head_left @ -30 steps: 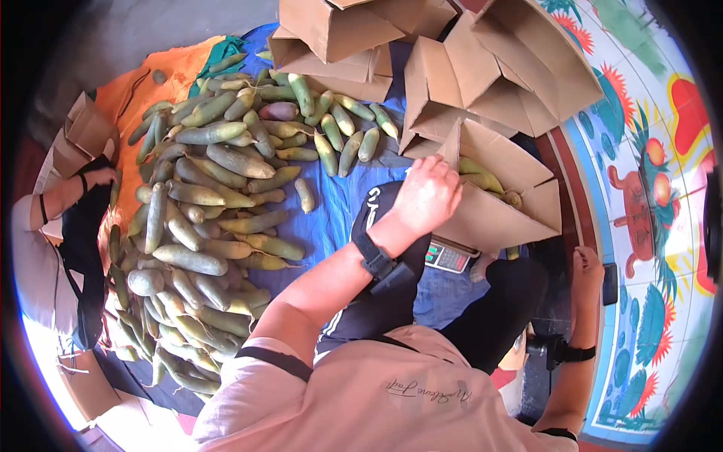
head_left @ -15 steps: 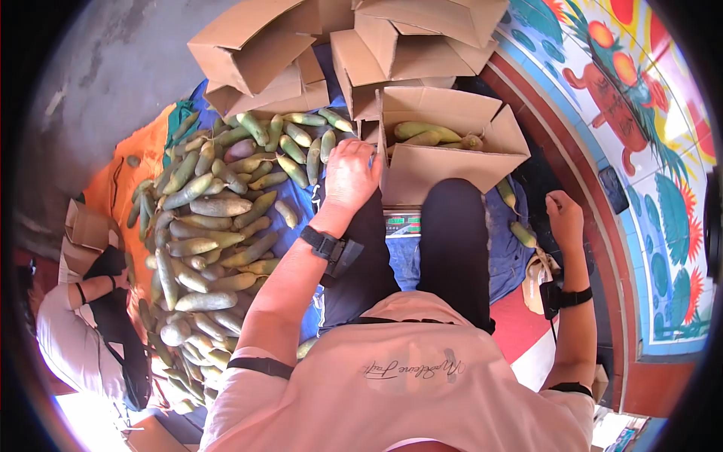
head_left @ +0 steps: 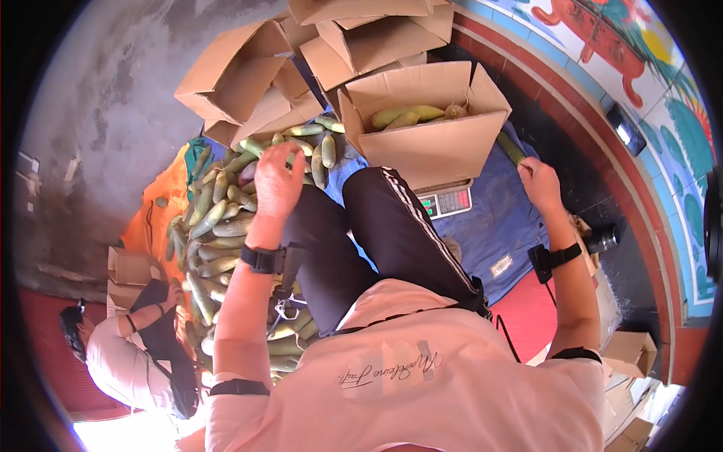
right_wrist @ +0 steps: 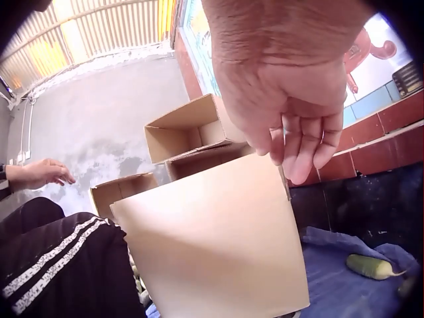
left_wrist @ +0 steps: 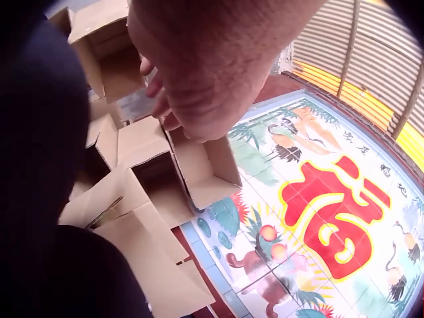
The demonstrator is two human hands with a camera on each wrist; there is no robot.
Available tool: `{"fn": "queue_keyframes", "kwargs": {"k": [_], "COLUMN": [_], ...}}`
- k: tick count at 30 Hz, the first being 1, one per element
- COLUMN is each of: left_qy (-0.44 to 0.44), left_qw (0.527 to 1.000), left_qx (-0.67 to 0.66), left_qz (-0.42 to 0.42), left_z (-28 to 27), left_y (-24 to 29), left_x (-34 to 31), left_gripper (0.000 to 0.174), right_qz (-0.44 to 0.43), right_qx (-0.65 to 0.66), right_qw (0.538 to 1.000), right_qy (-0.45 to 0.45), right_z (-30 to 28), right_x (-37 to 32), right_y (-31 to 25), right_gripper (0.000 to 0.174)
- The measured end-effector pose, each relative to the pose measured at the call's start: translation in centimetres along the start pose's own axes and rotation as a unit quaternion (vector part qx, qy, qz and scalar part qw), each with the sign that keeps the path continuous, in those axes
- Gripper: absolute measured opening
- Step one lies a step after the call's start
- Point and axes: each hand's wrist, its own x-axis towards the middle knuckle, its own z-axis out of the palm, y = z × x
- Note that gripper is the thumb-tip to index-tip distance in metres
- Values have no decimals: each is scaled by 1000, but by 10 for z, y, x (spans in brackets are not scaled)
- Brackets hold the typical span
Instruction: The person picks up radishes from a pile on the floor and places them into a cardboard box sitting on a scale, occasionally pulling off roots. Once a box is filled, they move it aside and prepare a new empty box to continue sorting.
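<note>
Hanging empty, fingers loosely bent: left hand [head_left: 277, 182] near radishes [head_left: 208, 221] that a bump could roll; right hand [head_left: 541, 185] beside box [head_left: 429, 154].

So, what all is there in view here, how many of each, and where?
Heaped radishes: dozens, green, at left
Boxed radishes: at least three, green, in the front box
Loose radish: one, green, right of that box
Front box: one, brown, beyond the knees
Other open boxes: several, brown, mostly behind
Scale: one, pale, at the front box's near edge
Blue sheet: colour as named, on the floor
Orange sheet: by the heap
Tiled mural: multicoloured, on the wall
Second person: one, pale top, far left
Left hand: one, bare, over the heap
Right hand: one, bare, right of the front box
</note>
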Motion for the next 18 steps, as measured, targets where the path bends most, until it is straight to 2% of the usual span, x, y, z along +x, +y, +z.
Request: {"fn": "queue_keyframes", "kwargs": {"k": [3, 5, 6, 8, 10, 12, 14, 16, 18], "left_qy": [-32, -77, -91, -120, -144, -169, -190, -223, -257], "left_qw": [999, 992, 992, 984, 981, 968, 965, 955, 923], "left_qx": [5, -3, -4, -26, -39, -69, -65, -49, -119], "left_qz": [-26, -98, -90, -129, -122, -171, -167, -192, -260], "left_z": [-6, -2, 4, 17, 31, 45, 62, 84, 93], "left_y": [1, 2, 1, -3, -9, -11, -30, -51, -53], "left_x": [10, 17, 20, 25, 30, 34, 36, 35, 37], "left_gripper": [16, 24, 24, 30, 33, 35, 37, 39, 42], "right_qz": [-2, 14, 15, 61, 72, 87, 73, 90, 81], "right_qx": [-9, -7, -11, 4, -13, -16, -35, -38, -31], "right_qw": [1000, 1000, 1000, 998, 997, 996, 997, 995, 996], "right_qy": [8, 17, 25, 11, 13, 16, 10, 16, -9], "right_z": [-5, -5, -5, -5, -4, -2, -3, -2, -3], "right_x": [-5, -10, -15, -26, -38, -46, -50, -50, -41], "right_y": [15, 29, 37, 48, 59, 70, 80, 86, 84], "right_gripper": [17, 17, 17, 17, 17, 16, 16, 17, 19]}}
